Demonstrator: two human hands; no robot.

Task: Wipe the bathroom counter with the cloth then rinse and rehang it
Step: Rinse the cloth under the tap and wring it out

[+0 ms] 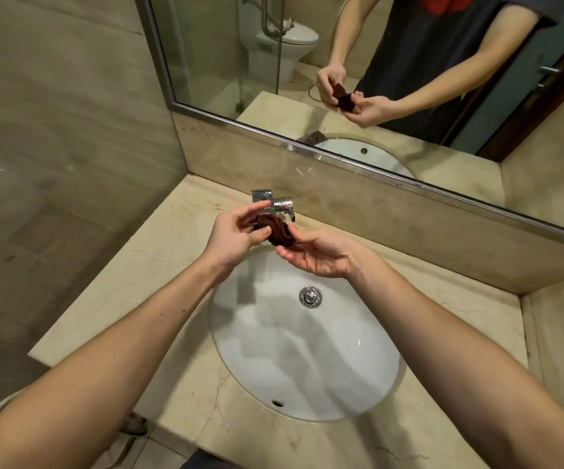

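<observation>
Where a beige, veined marble bench (179, 252) fills the corner of a bathroom, a large metal-framed wall mirror (223, 45) runs along its back from 11 o'clock to 3 o'clock. It reflects a white toilet (294, 42) and the person's own arms. Sunk into the bench at the middle of the view is a white oval ceramic basin (307, 367). Two bare forearms reach in from 7 and 5 o'clock and meet over the basin's 12 o'clock rim. The left hand (236, 238) pinches one end of a dark brown cloth (275, 231) between thumb and curled fingers. The right hand (321, 257), palm up, holds the other end, thumb on top and fingers beneath. The hands are close together, joined only by the cloth, which is twisted into a tight, rope-like roll and held in the air. It overlaps a chrome mixer tap (279, 202) standing on the bench at the basin's 12 o'clock; whether the two touch cannot be told. A round chrome drain plug (311, 296) sits in the bowl just below the right hand. A small dark overflow hole (277, 403) shows at the basin's 6 o'clock wall.
</observation>
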